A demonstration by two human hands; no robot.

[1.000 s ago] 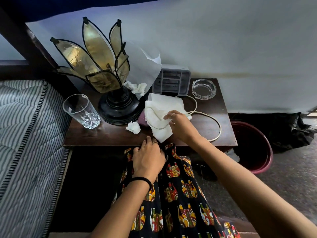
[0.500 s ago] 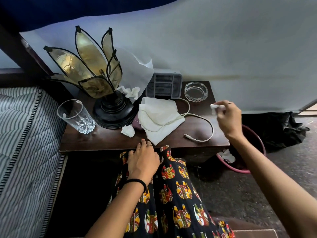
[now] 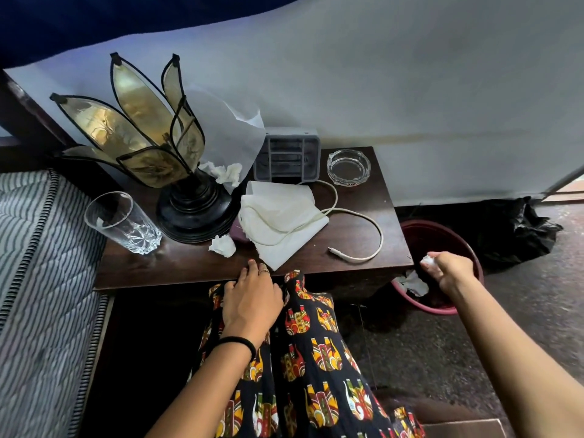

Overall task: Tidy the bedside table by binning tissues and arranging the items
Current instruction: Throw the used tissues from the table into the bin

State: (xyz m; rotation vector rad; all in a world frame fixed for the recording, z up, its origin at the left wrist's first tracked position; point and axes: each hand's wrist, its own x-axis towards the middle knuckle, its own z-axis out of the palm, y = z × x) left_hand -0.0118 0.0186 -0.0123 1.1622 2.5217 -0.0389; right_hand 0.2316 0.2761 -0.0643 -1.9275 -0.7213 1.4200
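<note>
The left hand (image 3: 251,298) lies palm down with its fingers loosely spread and pointing forward, a ring on one finger and a thin black band around the wrist; its bare forearm runs back toward the lower edge of view. The right arm stretches forward and to the right, nearly straight, and the right hand (image 3: 448,271) is closed with its fingertips pinched together.

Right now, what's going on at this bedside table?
A person is clearing tissues. The right hand holds a small crumpled white tissue over the round maroon bin on the floor beside the dark wooden bedside table; it is not dropped yet. The left hand rests at the table's front edge. Two crumpled tissues remain near the black-based petal lamp, plus a flat white cloth under a white cable.
</note>
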